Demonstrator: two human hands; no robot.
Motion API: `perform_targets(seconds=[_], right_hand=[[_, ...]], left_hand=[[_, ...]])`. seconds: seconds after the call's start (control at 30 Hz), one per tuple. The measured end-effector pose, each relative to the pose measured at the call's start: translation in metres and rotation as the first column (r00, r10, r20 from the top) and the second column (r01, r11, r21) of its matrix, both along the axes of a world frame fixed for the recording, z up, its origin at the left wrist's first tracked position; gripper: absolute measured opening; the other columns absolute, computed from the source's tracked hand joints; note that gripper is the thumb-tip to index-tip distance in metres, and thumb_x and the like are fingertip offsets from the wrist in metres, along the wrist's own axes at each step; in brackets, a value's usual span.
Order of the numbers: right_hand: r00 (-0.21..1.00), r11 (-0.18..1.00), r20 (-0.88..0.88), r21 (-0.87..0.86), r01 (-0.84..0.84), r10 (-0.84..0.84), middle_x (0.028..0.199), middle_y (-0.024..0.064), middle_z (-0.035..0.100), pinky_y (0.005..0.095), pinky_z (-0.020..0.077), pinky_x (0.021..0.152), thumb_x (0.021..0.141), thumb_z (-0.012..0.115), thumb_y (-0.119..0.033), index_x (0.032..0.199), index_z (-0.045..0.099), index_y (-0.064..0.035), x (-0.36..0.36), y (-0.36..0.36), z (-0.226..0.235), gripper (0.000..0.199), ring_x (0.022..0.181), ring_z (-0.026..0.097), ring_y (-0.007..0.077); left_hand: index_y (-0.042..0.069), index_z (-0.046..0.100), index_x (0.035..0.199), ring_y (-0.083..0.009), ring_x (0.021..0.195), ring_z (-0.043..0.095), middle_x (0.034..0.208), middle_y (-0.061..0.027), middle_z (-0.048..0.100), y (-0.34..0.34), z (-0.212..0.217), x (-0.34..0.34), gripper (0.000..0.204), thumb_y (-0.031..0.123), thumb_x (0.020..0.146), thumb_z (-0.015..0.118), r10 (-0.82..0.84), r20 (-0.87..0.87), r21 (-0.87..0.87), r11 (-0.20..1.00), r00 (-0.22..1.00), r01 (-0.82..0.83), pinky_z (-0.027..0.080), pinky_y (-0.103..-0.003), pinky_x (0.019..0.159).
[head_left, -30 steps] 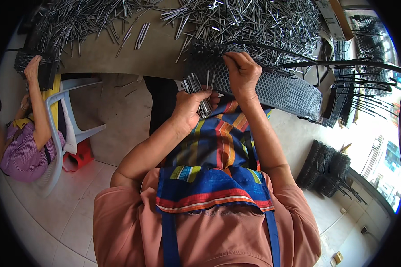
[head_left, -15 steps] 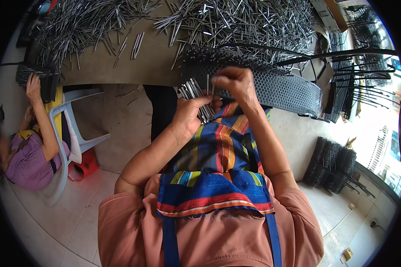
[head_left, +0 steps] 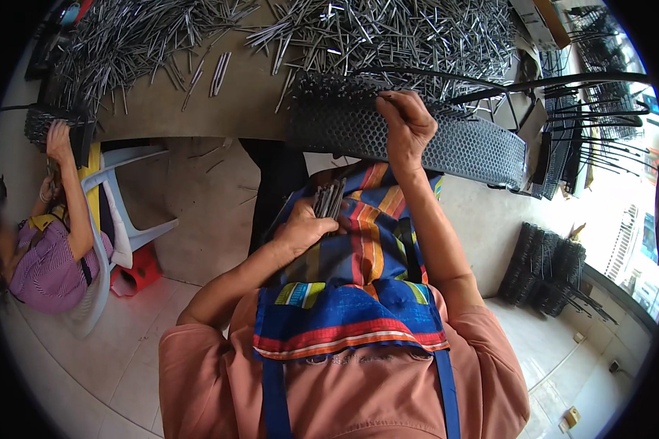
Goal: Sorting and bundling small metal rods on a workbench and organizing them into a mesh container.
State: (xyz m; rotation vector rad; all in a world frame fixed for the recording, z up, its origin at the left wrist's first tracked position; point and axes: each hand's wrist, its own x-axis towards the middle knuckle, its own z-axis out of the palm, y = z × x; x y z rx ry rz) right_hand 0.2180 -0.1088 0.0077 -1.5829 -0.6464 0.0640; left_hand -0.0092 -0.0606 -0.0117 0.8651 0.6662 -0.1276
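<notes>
My left hand (head_left: 307, 230) is closed around a bundle of thin metal rods (head_left: 329, 196), held low over my striped apron (head_left: 370, 241). Their upper ends stick out past the fingers. Higher up and to the right, my right hand (head_left: 410, 126) is in a pinch at the far upper edge of a black honeycomb-holed rack (head_left: 468, 150). Whatever sits between its fingertips is too small and dark to make out. Many short rod ends (head_left: 337, 91) stand up from the rack's top, left of this hand.
Loose metal rods (head_left: 388, 36) lie heaped across the brown table (head_left: 183, 121). A black bent bar (head_left: 556, 83) crosses above the rack. At left, a co-worker (head_left: 55, 252) sits on a pale plastic chair (head_left: 135, 219). Dark bundles (head_left: 542, 271) stand on the floor at right.
My right hand has gone from beside the bundle up to the rack's top edge. My left hand has dropped slightly toward me with the rods.
</notes>
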Motion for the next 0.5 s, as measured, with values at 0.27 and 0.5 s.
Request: perform_targets(seconds=[0.27, 0.5], right_hand=[[0.999, 1.000, 0.032, -0.025, -0.016, 0.017, 0.080, 0.0025, 0.065, 0.0181, 0.0453, 0.066, 0.078, 0.070, 0.010, 0.083, 0.069, 0.0039, 0.001, 0.004, -0.003, 0.008, 0.074, 0.059, 0.0058], [0.996, 0.997, 0.088, -0.068, -0.023, 0.029, 0.080, 0.0020, 0.065, 0.0184, 0.0454, 0.065, 0.078, 0.071, 0.009, 0.084, 0.070, 0.0044, 0.001, 0.006, -0.002, 0.008, 0.073, 0.059, 0.0057]], left_hand=[[-0.004, 0.065, 0.102, -0.0166, 0.066, 0.065, 0.085, -0.0129, 0.070, 0.010, 0.015, 0.025, 0.020, -0.003, 0.084, 0.057, 0.191, 0.066, 0.032, 0.981, 0.979, -0.193, 0.052, -0.029, 0.060], [-0.004, 0.068, 0.094, -0.0204, 0.069, 0.070, 0.085, -0.0139, 0.072, 0.012, 0.010, 0.046, 0.015, -0.003, 0.081, 0.062, 0.326, -0.032, -0.081, 0.941, 0.945, -0.328, 0.054, -0.030, 0.058]])
